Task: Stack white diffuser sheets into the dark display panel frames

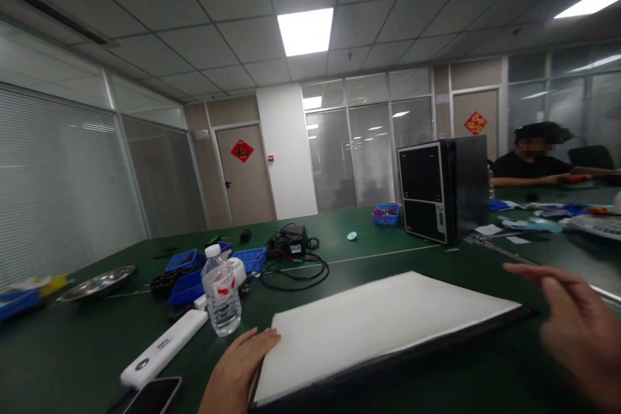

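Observation:
A flat white rectangular panel [383, 330] with a dark edge lies in front of me, tilted above the green table; I cannot make out its exact kind. My left hand [242, 365] is closed on its left edge, the fingertips on the white face and the rest of the grip hidden. Just beyond the right corner of the panel, my right hand [577, 323] is in the air, a little blurred, with its fingers stretched out and nothing in them. A clear water bottle [223, 297] with a white cap stands upright beyond my left hand.
A black computer tower [436, 191] stands at the back right, with a person [533, 158] seated beyond it. On the left are a white power-bank-like device [165, 346], a phone [152, 396], blue bins [187, 288], a metal tray [99, 283] and a coiled black cable [295, 286].

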Demonstrator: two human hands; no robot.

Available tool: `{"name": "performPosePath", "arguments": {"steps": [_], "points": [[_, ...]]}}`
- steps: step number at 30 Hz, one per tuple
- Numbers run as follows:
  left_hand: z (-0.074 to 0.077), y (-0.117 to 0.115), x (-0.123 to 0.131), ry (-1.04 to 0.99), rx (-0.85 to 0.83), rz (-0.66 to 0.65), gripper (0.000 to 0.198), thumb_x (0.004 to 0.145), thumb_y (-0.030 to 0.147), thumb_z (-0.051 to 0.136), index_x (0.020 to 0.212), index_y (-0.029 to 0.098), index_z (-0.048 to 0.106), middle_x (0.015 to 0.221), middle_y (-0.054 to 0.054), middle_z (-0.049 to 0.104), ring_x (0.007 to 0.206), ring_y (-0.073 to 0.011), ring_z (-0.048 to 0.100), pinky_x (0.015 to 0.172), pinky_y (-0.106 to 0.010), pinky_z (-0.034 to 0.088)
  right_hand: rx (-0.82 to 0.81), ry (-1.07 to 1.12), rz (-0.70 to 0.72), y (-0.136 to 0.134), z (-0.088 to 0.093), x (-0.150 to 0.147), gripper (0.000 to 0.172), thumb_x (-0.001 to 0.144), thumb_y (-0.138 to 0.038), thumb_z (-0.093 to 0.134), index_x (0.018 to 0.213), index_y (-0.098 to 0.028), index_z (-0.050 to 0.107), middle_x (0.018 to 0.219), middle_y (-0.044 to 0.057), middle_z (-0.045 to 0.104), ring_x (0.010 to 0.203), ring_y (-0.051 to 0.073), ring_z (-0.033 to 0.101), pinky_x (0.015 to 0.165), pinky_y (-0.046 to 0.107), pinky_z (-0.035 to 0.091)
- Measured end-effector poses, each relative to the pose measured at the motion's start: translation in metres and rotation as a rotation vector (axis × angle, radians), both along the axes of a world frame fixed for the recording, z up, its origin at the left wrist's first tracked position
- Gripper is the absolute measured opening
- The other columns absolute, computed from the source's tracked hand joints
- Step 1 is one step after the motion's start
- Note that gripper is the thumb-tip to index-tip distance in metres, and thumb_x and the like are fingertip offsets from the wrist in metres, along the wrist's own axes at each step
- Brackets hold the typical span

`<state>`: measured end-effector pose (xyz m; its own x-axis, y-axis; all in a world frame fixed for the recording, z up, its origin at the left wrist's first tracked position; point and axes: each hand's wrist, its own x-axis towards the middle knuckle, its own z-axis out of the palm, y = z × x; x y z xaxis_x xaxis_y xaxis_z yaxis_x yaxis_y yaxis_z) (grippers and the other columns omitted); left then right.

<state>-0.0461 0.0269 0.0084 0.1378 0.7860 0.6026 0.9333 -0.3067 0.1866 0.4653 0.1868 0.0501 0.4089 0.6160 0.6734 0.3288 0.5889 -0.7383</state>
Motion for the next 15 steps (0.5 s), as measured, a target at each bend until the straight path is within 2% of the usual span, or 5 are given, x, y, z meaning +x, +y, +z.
{"name": "performPosePath", "arguments": {"steps": [3, 5, 9, 13, 15], "points": [[-0.008, 0.004, -0.005, 0.016, -0.007, -0.010, 0.041, 0.094, 0.046, 0.045, 0.127, 0.035, 0.067, 0.125, -0.002, 0.073, 0.117, -0.0240, 0.068, 0.112, -0.044, 0.046, 0.299, -0.531, 0.195, -0.018, -0.014, -0.014, 0.027, 0.078, -0.045, 0.070, 0.101, -0.030, 0.071, 0.116, 0.006, 0.071, 0.114, 0.033, 0.063, 0.105, 0.054, 0.046], [-0.009, 0.005, -0.006, 0.029, -0.022, -0.003, 0.042, 0.094, 0.046, 0.045, 0.128, 0.035, 0.066, 0.126, -0.002, 0.073, 0.119, -0.0242, 0.067, 0.113, -0.044, 0.045, 0.379, -0.728, 0.259, -0.026, -0.026, -0.023, 0.022, 0.079, -0.035, 0.073, 0.102, -0.033, 0.073, 0.113, 0.003, 0.073, 0.111, 0.028, 0.065, 0.101, 0.049, 0.051], [0.001, 0.000, -0.001, 0.060, -0.007, -0.034, 0.040, 0.093, 0.044, 0.050, 0.128, 0.036, 0.066, 0.126, -0.002, 0.073, 0.118, -0.0245, 0.067, 0.112, -0.044, 0.046, 0.404, -0.836, 0.192, -0.027, -0.033, -0.028, 0.021, 0.088, -0.023, 0.062, 0.101, -0.032, 0.076, 0.110, 0.002, 0.075, 0.104, 0.022, 0.068, 0.090, 0.039, 0.057], [0.018, -0.012, 0.011, 0.058, -0.003, -0.041, 0.036, 0.095, 0.036, 0.047, 0.124, 0.037, 0.069, 0.123, 0.000, 0.074, 0.117, -0.0222, 0.068, 0.112, -0.042, 0.046, 0.358, -0.923, 0.227, -0.019, -0.014, -0.012, 0.022, 0.085, -0.027, 0.065, 0.103, -0.033, 0.077, 0.102, 0.002, 0.076, 0.093, 0.021, 0.071, 0.079, 0.033, 0.061], [0.023, -0.015, 0.015, 0.048, -0.009, 0.000, 0.035, 0.095, 0.036, 0.049, 0.123, 0.037, 0.069, 0.123, 0.000, 0.074, 0.118, -0.0228, 0.067, 0.112, -0.042, 0.046, 0.313, -0.930, 0.278, -0.019, -0.004, 0.001, 0.025, 0.083, -0.029, 0.069, 0.106, -0.035, 0.076, 0.100, 0.001, 0.076, 0.088, 0.021, 0.071, 0.076, 0.031, 0.061]]}}
